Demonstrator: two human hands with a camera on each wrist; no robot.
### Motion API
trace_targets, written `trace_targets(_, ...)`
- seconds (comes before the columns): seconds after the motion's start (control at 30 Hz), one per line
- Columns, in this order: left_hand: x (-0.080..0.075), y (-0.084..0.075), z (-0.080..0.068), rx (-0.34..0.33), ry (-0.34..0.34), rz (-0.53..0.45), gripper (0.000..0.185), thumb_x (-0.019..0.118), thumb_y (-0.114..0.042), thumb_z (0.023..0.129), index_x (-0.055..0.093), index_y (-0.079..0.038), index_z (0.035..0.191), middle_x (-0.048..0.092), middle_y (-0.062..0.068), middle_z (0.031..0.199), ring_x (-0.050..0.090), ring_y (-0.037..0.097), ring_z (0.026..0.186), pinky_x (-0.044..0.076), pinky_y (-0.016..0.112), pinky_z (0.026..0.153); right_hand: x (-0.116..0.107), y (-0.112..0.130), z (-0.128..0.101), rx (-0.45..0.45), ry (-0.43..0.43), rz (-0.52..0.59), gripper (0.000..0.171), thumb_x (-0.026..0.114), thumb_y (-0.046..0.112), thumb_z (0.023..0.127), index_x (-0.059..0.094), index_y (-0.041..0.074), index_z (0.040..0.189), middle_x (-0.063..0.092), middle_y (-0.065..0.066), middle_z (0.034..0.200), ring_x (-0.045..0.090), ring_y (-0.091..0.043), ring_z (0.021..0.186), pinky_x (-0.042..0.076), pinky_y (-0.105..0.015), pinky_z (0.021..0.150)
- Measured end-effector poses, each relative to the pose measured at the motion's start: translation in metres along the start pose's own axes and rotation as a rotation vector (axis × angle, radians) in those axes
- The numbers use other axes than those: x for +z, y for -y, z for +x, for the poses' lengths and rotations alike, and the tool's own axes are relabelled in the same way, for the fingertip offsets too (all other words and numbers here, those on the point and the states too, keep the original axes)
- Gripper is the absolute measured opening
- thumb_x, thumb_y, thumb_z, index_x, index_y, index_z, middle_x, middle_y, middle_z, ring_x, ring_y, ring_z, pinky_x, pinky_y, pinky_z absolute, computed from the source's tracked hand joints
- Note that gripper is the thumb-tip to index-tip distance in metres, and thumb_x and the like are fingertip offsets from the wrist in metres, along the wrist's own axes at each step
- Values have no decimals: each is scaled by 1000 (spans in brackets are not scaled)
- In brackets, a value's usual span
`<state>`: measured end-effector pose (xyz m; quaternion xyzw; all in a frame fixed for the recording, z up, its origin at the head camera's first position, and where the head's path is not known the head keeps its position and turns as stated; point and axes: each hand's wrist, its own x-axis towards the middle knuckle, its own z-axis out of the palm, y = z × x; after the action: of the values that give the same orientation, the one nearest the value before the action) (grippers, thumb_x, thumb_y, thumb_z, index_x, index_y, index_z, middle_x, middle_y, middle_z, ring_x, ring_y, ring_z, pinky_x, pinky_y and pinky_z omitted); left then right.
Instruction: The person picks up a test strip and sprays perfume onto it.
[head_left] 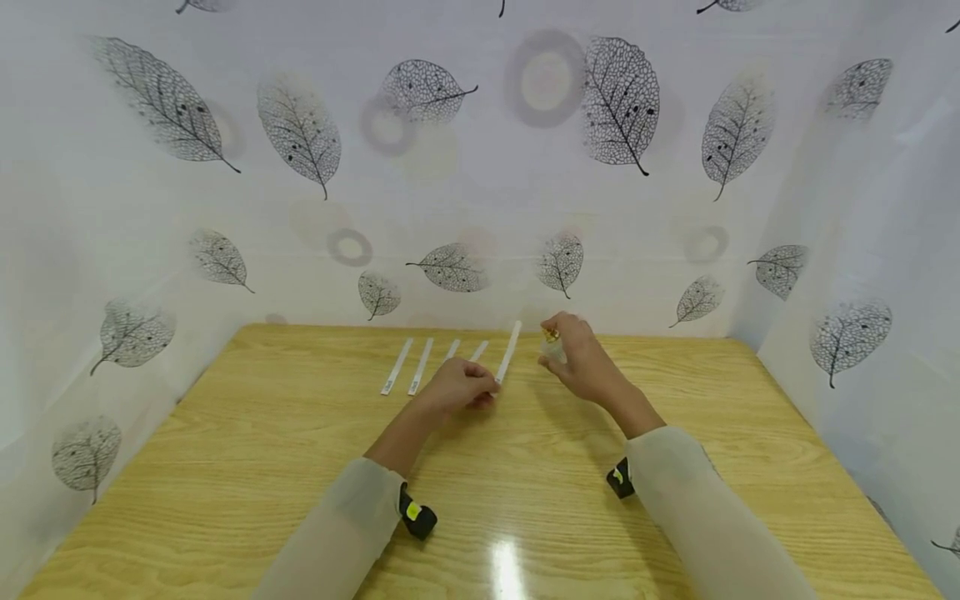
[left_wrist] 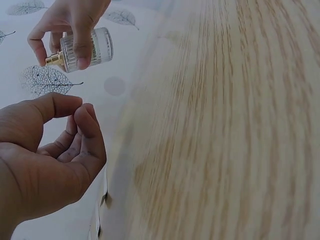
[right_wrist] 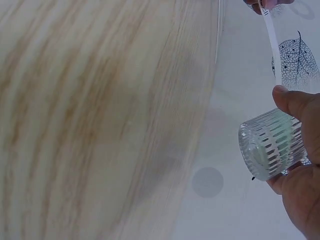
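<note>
My left hand (head_left: 453, 385) pinches the lower end of a white paper test strip (head_left: 510, 350) between thumb and fingertips. The strip slants up and away, above the table's far part. In my right hand (head_left: 588, 362) is a ribbed clear glass perfume bottle (right_wrist: 267, 142), gripped round its body. A fingertip rests on its gold spray nozzle (left_wrist: 55, 59). The bottle is raised off the table, tilted, a little to the right of the strip. In the left wrist view, the pinched strip is hardly visible behind the fingers.
Several more white strips (head_left: 397, 367) lie side by side on the wooden table (head_left: 247, 442), left of the held one; my left hand partly covers some. A white leaf-patterned sheet (head_left: 480, 208) rises behind the table and along both sides.
</note>
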<state>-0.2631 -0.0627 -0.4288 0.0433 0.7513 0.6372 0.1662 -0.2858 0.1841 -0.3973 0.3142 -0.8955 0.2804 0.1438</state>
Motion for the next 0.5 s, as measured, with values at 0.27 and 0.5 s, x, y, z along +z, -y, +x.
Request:
trace_targets(0.27,-5,3,3,-45,-51,-30,12,71,-7,95,72,4,100,73,21,99,68,16,74,54,25,65,3,-4,0,168,44,89,53,77,17,94,47,4,135,56,-20,137,60,-36,115,54,-52,91)
trace_targets(0.5,-6,4,4,-71,-53,-61,15,71,-6,95,71,6,105,73,20,100,71,16,77,57,25,67,6,-10,-2,238,70,171,53,78,18,93,45,8,135,53,-22,146,55,-41,128,49,-58,101)
